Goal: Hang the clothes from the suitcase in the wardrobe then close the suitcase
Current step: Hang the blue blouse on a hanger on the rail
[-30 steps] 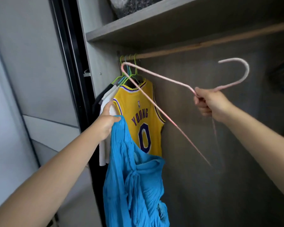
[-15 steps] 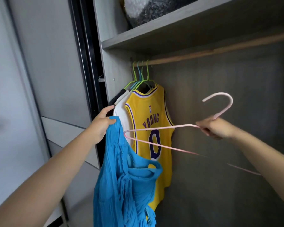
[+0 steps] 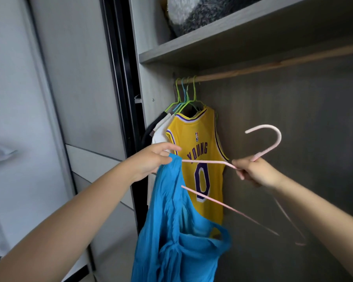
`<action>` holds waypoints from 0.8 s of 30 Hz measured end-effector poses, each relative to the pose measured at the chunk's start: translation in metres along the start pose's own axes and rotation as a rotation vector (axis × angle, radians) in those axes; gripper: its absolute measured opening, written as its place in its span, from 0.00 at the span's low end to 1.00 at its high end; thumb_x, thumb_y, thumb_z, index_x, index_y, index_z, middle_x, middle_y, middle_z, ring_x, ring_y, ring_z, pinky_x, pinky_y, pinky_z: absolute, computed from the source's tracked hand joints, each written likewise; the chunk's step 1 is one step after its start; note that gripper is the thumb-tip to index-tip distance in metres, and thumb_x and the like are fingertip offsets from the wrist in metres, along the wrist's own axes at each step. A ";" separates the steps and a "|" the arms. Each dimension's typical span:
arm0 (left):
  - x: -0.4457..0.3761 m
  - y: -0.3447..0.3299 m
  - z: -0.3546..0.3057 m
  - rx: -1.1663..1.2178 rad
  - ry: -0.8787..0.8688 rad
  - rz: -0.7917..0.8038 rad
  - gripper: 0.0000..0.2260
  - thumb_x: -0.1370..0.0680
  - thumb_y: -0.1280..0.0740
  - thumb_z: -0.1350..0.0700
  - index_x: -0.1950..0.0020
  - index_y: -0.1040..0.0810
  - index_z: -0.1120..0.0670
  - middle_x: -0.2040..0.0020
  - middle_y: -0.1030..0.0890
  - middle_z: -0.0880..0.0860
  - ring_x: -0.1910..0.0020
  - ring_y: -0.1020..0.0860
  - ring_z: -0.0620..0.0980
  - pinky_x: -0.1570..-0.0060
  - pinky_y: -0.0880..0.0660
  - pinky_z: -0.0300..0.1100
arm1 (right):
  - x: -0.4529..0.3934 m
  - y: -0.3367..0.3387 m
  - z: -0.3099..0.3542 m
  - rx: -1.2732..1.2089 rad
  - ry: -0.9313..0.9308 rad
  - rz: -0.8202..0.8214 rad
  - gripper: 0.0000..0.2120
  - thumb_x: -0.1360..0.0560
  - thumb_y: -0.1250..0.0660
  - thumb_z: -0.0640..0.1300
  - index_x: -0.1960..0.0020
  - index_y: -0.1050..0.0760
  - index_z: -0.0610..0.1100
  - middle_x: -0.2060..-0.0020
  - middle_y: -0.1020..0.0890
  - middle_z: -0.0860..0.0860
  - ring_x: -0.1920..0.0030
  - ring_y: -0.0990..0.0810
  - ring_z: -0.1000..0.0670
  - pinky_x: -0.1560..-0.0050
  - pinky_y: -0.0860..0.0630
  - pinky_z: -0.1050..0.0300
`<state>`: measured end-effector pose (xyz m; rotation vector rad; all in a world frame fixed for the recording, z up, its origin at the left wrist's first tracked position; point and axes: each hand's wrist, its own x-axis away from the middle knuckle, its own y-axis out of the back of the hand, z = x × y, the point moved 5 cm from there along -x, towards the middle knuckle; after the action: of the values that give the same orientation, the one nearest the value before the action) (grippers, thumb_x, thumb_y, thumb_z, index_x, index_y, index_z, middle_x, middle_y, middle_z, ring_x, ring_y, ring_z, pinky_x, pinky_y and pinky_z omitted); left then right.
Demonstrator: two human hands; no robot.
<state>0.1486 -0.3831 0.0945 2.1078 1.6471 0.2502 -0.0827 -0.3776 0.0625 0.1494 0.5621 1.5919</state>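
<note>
My left hand [image 3: 151, 162] grips the top of a crinkled blue garment [image 3: 177, 237], which hangs down in front of the wardrobe. My right hand [image 3: 253, 171] holds a pink hanger [image 3: 263, 143] at the base of its hook. One end of the hanger reaches into the blue garment right beside my left hand. Behind them, a yellow jersey [image 3: 200, 159] marked YOUNG 0 hangs on a green hanger from the wooden rail [image 3: 273, 64], with a white and a dark garment behind it. The suitcase is out of view.
A grey shelf [image 3: 232, 37] sits above the rail and carries a fuzzy grey bundle [image 3: 196, 13]. The wardrobe's dark back wall [image 3: 293, 119] is bare to the right of the jersey. A black door track [image 3: 118, 78] and pale panels stand at left.
My right hand has lowered the pink hanger from near the rail and swung it level. Its left end now sits inside the blue garment by my left hand.
</note>
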 end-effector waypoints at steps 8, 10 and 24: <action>0.003 -0.001 -0.016 -0.654 -0.175 -0.222 0.08 0.23 0.36 0.60 0.45 0.21 0.58 0.47 0.21 0.54 0.46 0.24 0.50 0.47 0.27 0.40 | 0.005 0.002 0.007 -0.177 -0.020 -0.202 0.23 0.20 0.44 0.48 0.70 0.28 0.39 0.88 0.35 0.53 0.87 0.39 0.58 0.84 0.42 0.69; 0.006 -0.002 -0.015 -1.037 -0.118 -0.219 0.11 0.23 0.37 0.52 0.48 0.21 0.58 0.57 0.22 0.52 0.50 0.23 0.53 0.53 0.26 0.42 | 0.008 0.003 0.013 -0.141 0.034 -0.246 0.22 0.21 0.43 0.48 0.70 0.27 0.39 0.88 0.33 0.53 0.86 0.36 0.59 0.83 0.40 0.71; -0.008 -0.016 -0.028 -1.069 -0.421 -0.322 0.11 0.20 0.42 0.53 0.54 0.26 0.59 0.72 0.34 0.48 0.64 0.31 0.53 0.71 0.41 0.42 | 0.017 0.036 0.029 0.667 0.360 -0.441 0.19 0.25 0.41 0.54 0.46 0.26 0.40 0.50 0.24 0.43 0.47 0.27 0.45 0.52 0.36 0.60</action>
<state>0.1209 -0.3815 0.1134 0.9929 1.1558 0.4220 -0.1046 -0.3535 0.0994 0.2194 1.3038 0.9579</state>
